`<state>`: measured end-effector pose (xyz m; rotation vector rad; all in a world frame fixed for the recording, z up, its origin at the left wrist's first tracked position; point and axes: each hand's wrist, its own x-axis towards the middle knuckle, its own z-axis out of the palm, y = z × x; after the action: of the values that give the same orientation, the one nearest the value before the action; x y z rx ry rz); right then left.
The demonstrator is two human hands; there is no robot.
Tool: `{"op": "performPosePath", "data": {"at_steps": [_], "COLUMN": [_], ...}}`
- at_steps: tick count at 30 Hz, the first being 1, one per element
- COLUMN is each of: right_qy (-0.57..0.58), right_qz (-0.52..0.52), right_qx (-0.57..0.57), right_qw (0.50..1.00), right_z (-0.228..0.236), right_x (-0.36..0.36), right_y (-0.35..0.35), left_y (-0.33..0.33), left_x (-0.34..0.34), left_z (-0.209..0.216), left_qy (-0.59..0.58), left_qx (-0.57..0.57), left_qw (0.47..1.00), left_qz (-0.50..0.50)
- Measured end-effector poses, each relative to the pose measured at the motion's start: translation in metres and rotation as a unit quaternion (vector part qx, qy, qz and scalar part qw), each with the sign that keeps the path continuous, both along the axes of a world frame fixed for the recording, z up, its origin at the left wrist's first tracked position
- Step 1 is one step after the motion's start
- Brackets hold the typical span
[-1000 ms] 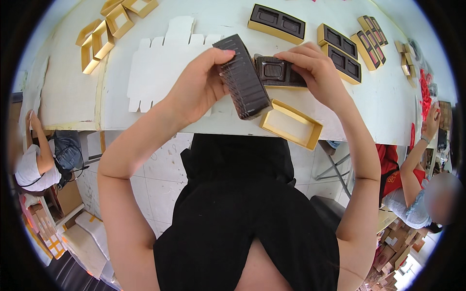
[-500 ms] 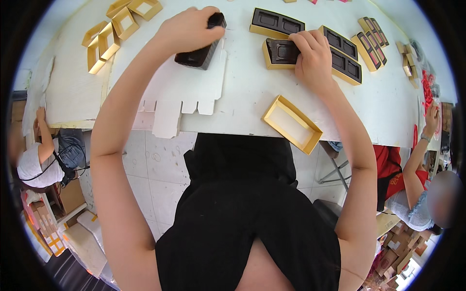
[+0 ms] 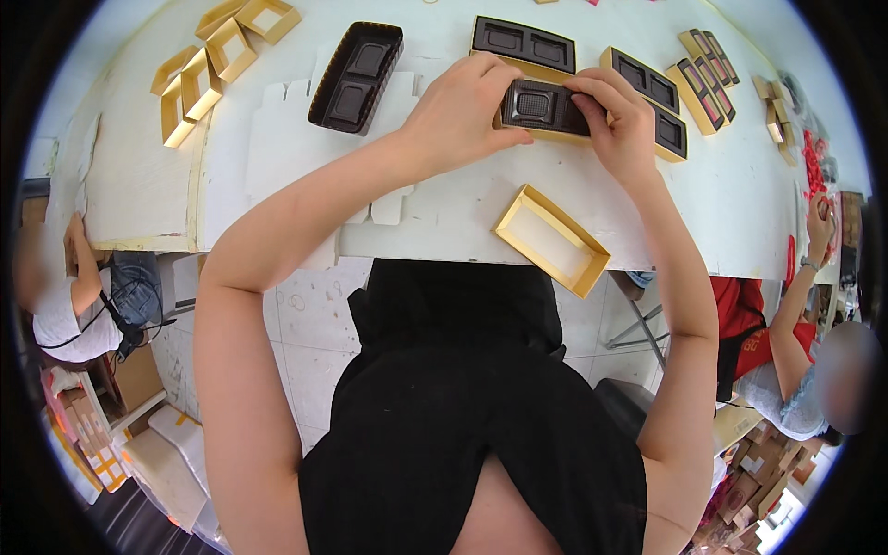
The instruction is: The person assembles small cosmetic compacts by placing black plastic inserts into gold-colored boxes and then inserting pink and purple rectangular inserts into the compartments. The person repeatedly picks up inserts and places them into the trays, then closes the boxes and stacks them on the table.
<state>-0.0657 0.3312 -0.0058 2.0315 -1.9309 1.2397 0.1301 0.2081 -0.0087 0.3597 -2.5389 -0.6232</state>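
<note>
Head view, upper centre: I observe the left hand (image 3: pixel 467 109) gripping a gold box (image 3: pixel 562 137) by its left end; the right hand's (image 3: pixel 622 125) fingers narrow on the black two-cavity plastic tray (image 3: pixel 534 104) at its opening. Stacked black trays (image 3: pixel 357 78) stand upper left of centre.

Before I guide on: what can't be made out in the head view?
- Head view: black tray, right end partly behind the right hand.
- Head view: gold box beneath it, left end partly behind the left hand.
- Head view: the box's floor, under the tray.
</note>
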Motion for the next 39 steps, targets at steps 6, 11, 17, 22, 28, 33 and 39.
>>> {"op": "performPosePath", "data": {"at_steps": [6, 11, 17, 22, 28, 33, 39], "right_qy": [0.116, 0.164, 0.266, 0.349, -0.117, -0.439, -0.423], "right_qz": [-0.003, 0.056, 0.007, -0.152, 0.057, 0.147, 0.081], "right_qx": [0.0, 0.113, 0.149, 0.139, 0.105, 0.084, 0.062], "right_qw": [0.993, 0.978, 0.953, 0.914, 0.986, 0.882, 0.9], "right_z": [-0.008, -0.005, -0.005, -0.018, 0.034, 0.054, 0.065], "right_x": [0.002, 0.009, 0.013, 0.013, 0.051, 0.078, 0.051], "right_y": [-0.004, 0.02, 0.02, -0.002, -0.021, -0.022, 0.037], "left_y": [-0.001, 0.001, 0.0, -0.043, -0.047, -0.025, -0.05], "left_x": [0.003, 0.004, 0.013, 0.062, 0.062, 0.041, 0.035], "left_z": [-0.006, -0.016, 0.017, 0.05, 0.067, 0.07, 0.061], "left_qy": [0.023, 0.042, -0.007, -0.206, 0.155, 0.168, 0.153], "left_qx": [-0.092, -0.134, -0.291, -0.253, 0.326, 0.521, 0.293], "left_qw": [0.995, 0.99, 0.955, 0.903, 0.93, 0.837, 0.937], "left_qz": [-0.033, -0.02, 0.055, 0.28, 0.076, -0.017, 0.112]}}
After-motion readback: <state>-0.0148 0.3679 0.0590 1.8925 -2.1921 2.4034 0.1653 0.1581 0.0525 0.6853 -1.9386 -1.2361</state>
